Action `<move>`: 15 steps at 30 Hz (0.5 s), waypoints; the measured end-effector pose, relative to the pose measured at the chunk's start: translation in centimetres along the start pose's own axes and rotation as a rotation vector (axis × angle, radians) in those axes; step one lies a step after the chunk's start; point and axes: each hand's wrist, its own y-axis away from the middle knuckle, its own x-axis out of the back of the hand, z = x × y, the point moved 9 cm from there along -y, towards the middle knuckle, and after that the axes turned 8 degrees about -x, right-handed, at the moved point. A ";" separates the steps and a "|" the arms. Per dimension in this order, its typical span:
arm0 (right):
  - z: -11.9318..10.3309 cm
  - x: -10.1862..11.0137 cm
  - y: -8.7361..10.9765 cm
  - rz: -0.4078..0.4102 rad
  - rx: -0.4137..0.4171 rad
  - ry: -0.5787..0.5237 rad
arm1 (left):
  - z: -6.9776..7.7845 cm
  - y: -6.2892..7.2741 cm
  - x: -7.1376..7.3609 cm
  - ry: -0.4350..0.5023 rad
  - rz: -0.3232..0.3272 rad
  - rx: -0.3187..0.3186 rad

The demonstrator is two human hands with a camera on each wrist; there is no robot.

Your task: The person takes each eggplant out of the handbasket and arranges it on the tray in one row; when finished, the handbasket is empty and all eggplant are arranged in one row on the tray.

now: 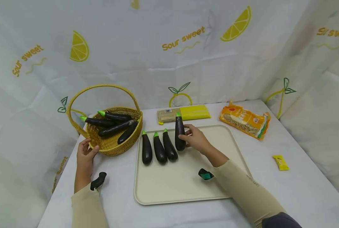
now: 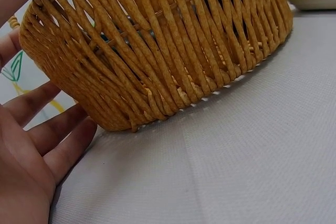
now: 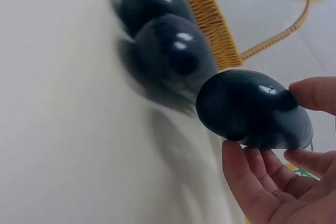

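Observation:
A dark purple eggplant (image 1: 179, 134) with a green stem is pinched between the thumb and fingers of my right hand (image 1: 196, 138), just above the tray (image 1: 192, 186). Its shadow falls apart from it in the right wrist view. Left of it, three more eggplants (image 1: 147, 148) lie side by side on the beige tray, stems pointing away. My left hand (image 1: 85, 155) holds the near left side of a wicker basket (image 1: 120, 148), the thumb at its rim and the fingers against its outer wall (image 2: 157, 51). Inside the basket lie several eggplants (image 1: 116, 129).
Behind the tray lies a flat yellow and tan package (image 1: 196, 112). An orange noodle-like packet (image 1: 244, 120) is at the back right, and a small yellow wrapped item (image 1: 280, 162) at the right. The basket's tall handle (image 1: 103, 85) arches upward.

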 end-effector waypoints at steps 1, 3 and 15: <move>0.6 -0.1 0.1 -0.003 -0.013 0.009 | 0.0 0.0 0.0 0.005 0.001 -0.004; 1.6 -0.5 0.3 -0.007 -0.031 0.030 | 0.0 0.0 0.1 0.009 0.004 -0.010; 3.4 -1.7 0.8 -0.014 -0.069 0.166 | -0.1 0.0 0.1 0.004 0.011 -0.002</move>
